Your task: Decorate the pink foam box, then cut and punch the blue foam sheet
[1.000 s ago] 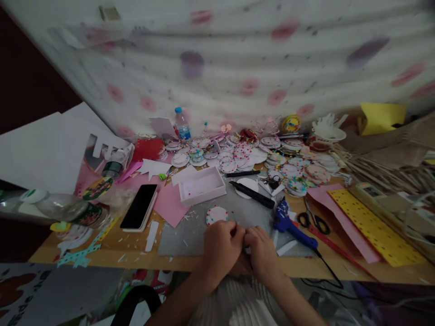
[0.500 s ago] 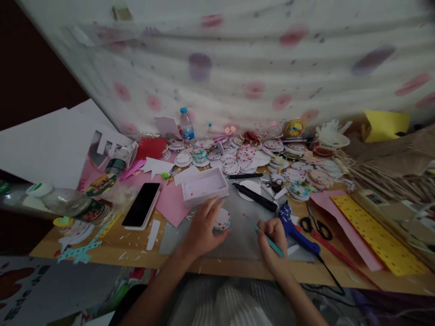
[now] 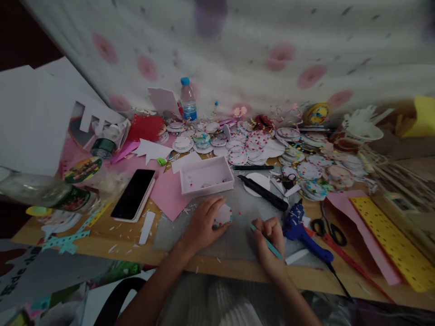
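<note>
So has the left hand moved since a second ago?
Yes. The left hand went from beside the right hand up toward the white box, onto the dotted disc.
</note>
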Available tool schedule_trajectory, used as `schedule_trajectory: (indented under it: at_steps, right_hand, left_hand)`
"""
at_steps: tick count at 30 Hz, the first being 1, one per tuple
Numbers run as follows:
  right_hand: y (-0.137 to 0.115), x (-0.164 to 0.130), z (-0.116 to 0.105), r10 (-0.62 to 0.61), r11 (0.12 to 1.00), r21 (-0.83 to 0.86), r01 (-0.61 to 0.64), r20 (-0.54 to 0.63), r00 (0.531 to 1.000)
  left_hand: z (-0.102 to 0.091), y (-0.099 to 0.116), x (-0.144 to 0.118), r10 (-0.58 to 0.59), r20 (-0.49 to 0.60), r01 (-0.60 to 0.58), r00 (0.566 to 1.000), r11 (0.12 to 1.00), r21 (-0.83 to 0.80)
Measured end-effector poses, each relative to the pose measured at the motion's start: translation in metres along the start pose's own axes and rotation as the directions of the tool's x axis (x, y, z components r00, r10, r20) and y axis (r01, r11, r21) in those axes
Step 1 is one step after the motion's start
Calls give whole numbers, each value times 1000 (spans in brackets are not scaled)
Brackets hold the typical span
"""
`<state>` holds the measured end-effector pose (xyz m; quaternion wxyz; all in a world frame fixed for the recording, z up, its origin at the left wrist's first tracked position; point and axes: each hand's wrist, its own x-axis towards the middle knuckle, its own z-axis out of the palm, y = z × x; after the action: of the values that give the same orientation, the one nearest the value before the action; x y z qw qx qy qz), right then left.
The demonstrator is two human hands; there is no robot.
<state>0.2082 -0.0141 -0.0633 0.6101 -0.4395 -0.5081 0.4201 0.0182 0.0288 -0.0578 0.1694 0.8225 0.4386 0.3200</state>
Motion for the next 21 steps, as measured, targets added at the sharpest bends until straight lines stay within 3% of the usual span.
schedule_trajectory:
  at_steps: [21]
  right_hand:
    - [2, 1, 7, 5, 987, -157, 14, 119, 993]
  left_hand:
    - [-2, -5, 4, -133, 34, 137, 991, 969, -205]
